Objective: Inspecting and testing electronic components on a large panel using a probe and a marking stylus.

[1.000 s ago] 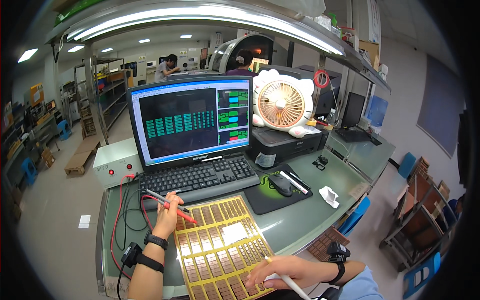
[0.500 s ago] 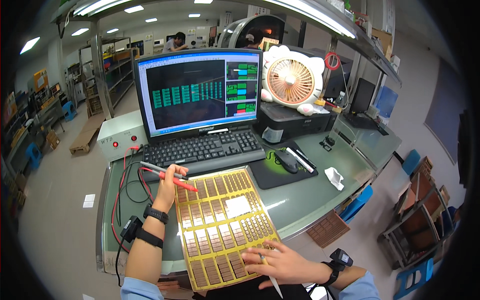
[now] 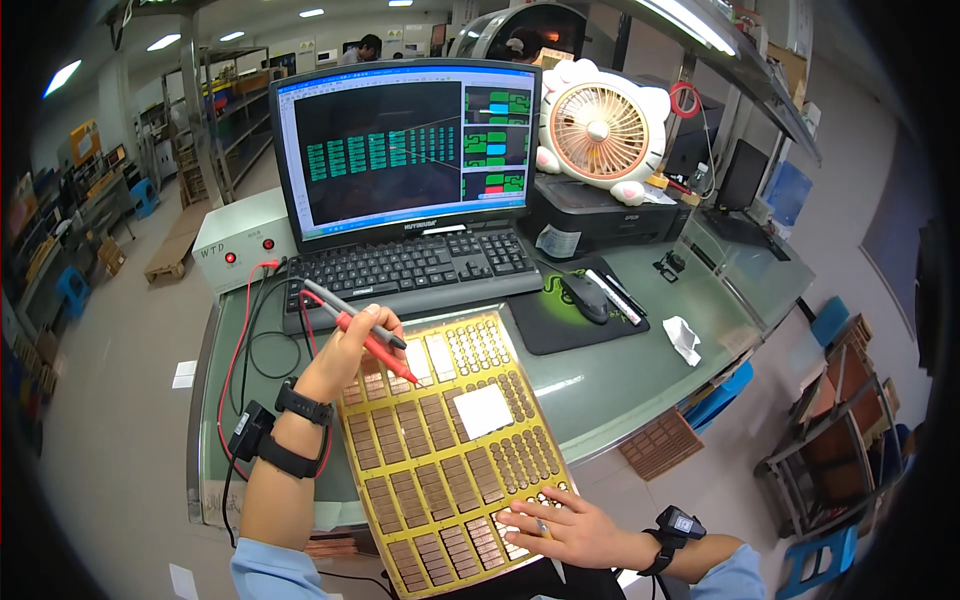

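The left hand (image 3: 352,350) is closed around two thin test probes, one red (image 3: 372,346) and one grey-black (image 3: 352,302), held together like pens; their tips point down to the right, over the upper left part of a large yellow flat panel with rows of brown rectangles and small round holes (image 3: 450,450). This panel lies on the front of the green glass-covered surface (image 3: 620,370), and its near end goes over the front edge, toward the person. The right hand (image 3: 560,528) lies flat and open on the near right corner of the panel, fingers spread, and has nothing in its grip. Both wrists wear black bands.

Red and black cables (image 3: 245,330) run from the left hand over the surface to a pale grey box with red lamps (image 3: 240,245) at the back left. Behind the panel a black keyboard (image 3: 420,265) stands before a dark monitor with green patterns (image 3: 410,150). To the right, a black mouse (image 3: 583,297) rests on a black mat (image 3: 575,325), and a crumpled white paper (image 3: 684,338) lies near the right edge. A white fan with cat ears (image 3: 600,128) sits on a black printer (image 3: 600,215).

The room is a workshop with metal shelves (image 3: 215,130) at the left, ceiling lights, a blue stool (image 3: 72,290) on the grey floor, and another person (image 3: 362,48) far at the back.
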`<state>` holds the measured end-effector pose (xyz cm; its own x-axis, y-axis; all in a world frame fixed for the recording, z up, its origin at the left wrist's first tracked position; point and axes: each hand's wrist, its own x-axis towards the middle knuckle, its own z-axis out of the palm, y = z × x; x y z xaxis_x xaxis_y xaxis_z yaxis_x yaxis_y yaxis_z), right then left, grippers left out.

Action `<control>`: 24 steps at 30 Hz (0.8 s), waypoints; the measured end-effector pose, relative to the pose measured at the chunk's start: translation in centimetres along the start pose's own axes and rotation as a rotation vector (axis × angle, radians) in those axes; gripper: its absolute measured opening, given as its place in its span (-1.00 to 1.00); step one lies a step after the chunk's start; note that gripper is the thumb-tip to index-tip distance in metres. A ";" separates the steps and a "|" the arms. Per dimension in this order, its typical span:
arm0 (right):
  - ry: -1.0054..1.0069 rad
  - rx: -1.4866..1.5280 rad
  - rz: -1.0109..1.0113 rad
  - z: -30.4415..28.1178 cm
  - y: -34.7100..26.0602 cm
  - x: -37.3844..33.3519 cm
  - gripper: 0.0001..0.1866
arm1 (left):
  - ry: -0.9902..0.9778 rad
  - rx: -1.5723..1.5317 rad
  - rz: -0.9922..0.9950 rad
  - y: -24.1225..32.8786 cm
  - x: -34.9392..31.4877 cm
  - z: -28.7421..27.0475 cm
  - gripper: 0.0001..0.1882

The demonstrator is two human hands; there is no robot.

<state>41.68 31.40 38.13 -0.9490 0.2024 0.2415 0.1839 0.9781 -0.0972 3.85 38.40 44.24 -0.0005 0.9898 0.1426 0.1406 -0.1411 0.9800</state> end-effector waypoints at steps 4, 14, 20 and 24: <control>-0.015 -0.014 -0.044 0.7 0.6 -0.4 -0.56 | -0.056 0.177 -0.061 0.7 0.0 -0.3 -0.42; 0.276 0.176 0.309 -4.3 7.4 5.9 -0.58 | -0.002 0.284 -0.102 0.4 -0.7 -0.5 -0.46; 0.252 0.117 0.348 -3.2 7.7 13.3 -0.57 | 0.051 0.300 -0.089 0.7 -1.5 -0.3 -0.46; 0.231 0.385 0.394 -2.0 7.5 15.0 -0.65 | 0.087 0.334 0.002 0.1 -1.6 0.1 -0.42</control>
<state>29.34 41.91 42.96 -0.7398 0.5942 0.3157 0.3644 0.7482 -0.5545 3.99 36.80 44.12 -0.0826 0.9820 0.1696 0.4568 -0.1140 0.8822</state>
